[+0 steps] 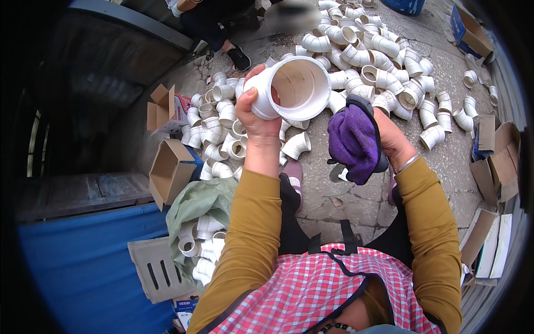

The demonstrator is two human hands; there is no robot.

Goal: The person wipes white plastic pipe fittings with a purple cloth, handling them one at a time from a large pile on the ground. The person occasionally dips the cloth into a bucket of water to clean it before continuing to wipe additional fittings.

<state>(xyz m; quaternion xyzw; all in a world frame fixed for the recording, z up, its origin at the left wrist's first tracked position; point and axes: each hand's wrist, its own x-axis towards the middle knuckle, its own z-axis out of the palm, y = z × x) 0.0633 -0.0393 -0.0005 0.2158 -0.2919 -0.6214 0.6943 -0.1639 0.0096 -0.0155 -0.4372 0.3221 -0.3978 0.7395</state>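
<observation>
My left hand (260, 112) grips a white plastic pipe fitting (302, 89) by its narrower end. The fitting's wide mouth faces me, and brownish marks show on its inner wall. To the right, my right hand (390, 135) is closed on a bunched purple cloth (352, 140) with a dark edge, held a little apart from the fitting. Most of the right fingers are hidden behind the cloth. Below the hands, a single white pipe elbow (297, 145) lies on the ground near my left shoe.
A large heap of white pipe elbows (388, 81) spreads ahead, and a smaller pile (212, 129) lies left. A green sack (200, 196) holds more. Open cardboard boxes (169, 171) stand left, others (500, 154) right. Another person's shoe (239, 57) is at the far left.
</observation>
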